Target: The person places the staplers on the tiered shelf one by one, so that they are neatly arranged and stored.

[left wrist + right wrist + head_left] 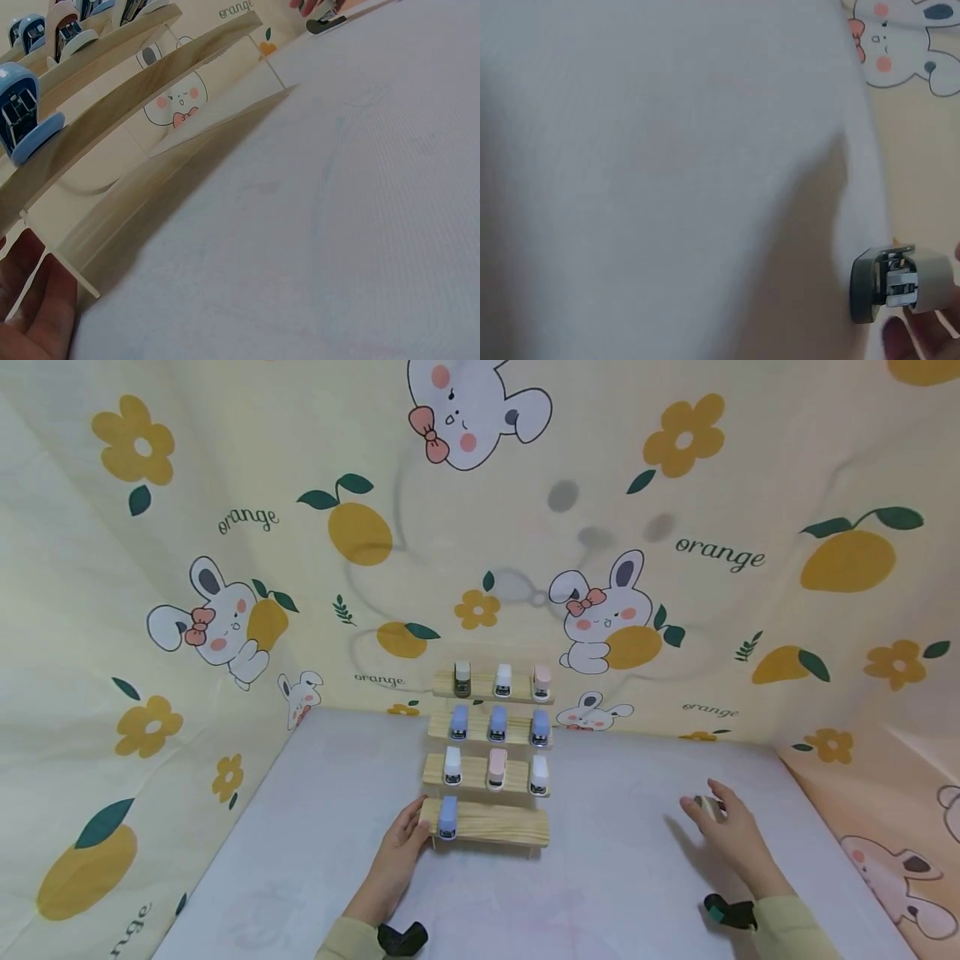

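A tiered display rack (495, 824) of pale wooden boards with clear side panels stands mid-table. At the left end of its lowest board, my left hand (395, 857) grips the edge; in the left wrist view its fingers (56, 307) lie against the clear panel. One blue mini stapler (447, 818) sits at the left of that board, and several blue, white, pink and grey ones fill the boards above. Off to the right, my right hand (738, 842) holds a mini stapler (904, 283) with a cream top and dark green base, raised above the table.
The white tabletop (615, 860) stretches out on both sides of the rack. Behind it hangs a cream cloth (465, 527) printed with rabbits and oranges, which also closes off the sides. Black straps (402, 939) sit at both wrists.
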### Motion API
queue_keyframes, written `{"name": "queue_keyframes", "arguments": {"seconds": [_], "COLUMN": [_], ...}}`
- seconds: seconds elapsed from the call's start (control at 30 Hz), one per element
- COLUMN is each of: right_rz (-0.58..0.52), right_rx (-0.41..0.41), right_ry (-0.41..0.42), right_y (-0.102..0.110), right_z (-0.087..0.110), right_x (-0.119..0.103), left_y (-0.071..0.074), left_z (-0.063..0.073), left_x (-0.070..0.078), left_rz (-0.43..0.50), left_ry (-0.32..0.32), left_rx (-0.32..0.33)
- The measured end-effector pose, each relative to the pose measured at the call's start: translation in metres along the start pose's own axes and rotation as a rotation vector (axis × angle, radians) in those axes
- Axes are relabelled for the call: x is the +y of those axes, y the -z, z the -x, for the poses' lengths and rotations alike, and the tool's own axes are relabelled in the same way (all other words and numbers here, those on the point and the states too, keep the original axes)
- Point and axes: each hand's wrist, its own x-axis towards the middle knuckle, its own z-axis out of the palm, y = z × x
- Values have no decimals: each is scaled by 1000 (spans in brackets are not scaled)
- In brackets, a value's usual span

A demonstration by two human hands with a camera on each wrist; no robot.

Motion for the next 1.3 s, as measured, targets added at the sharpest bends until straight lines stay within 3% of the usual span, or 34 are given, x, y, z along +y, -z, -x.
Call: {"name": "queue_keyframes", "arguments": {"seconds": [0.4, 0.87, 1.3], "right_rz": [-23, -181, -128], "right_rx": [-143, -230, -161], "right_ry": [-175, -200, -220], "right_y": [3, 13, 11], "right_z": [-10, -13, -11], "right_x": [20, 36, 32], "left_y": [0, -1, -1], "left_z": [0, -1, -2], "left_x": [-1, -1, 0], "left_rz": [-18, -8, -11], "left_ry": [17, 27, 35], "left_rx": [24, 20, 16]}}
